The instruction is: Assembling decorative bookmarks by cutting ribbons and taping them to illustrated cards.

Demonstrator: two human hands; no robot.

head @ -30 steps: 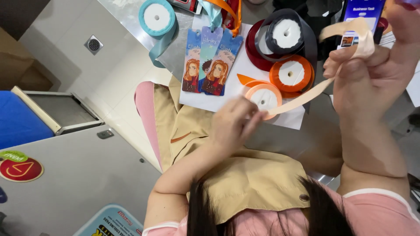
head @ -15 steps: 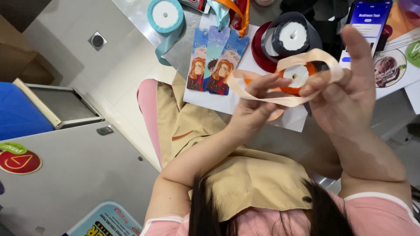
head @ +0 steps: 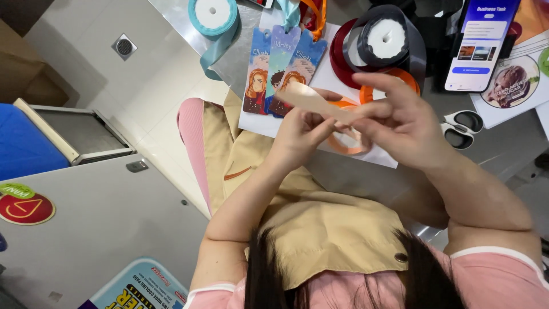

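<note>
Both my hands hold a strip of peach ribbon (head: 311,101) above the table edge. My left hand (head: 300,134) pinches the ribbon from below, and my right hand (head: 400,123) grips it with fingers folded over it. The strip is doubled between them and a loop of it hangs below my right hand. Under the hands lie an orange ribbon spool (head: 374,91) and three illustrated bookmarks (head: 274,71) on a white sheet (head: 331,68).
A dark ribbon spool with a white core (head: 386,37), a teal spool (head: 211,14), a phone with a lit screen (head: 480,43) and scissors (head: 460,127) lie on the grey table. At the left stand a grey cabinet (head: 97,223) and a blue crate (head: 23,143).
My hands came together and lowered. The ribbon, first stretched out from the spool, then looped wide, is now folded short between both hands.
</note>
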